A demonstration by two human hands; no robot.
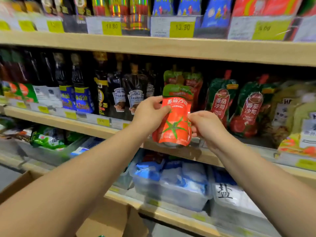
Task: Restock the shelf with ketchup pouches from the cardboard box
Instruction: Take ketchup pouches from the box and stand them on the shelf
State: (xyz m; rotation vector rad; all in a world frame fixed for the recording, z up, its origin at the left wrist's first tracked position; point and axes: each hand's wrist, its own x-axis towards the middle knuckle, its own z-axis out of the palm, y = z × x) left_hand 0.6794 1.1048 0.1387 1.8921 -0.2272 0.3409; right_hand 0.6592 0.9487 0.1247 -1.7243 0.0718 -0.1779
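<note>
Against the front edge of the middle shelf [95,129], both hands hold one red ketchup pouch [175,122] upright: the left hand [150,115] has its grip closed on the pouch's edge at 9 o'clock, the right hand [206,127] pinches the edge at 3 o'clock. Behind it, at 12 o'clock, stand matching pouches [184,79], with dark sauce bottles [119,96] at 9 o'clock. At 7 o'clock, below the forearms, sits the cardboard box [109,219].
</note>
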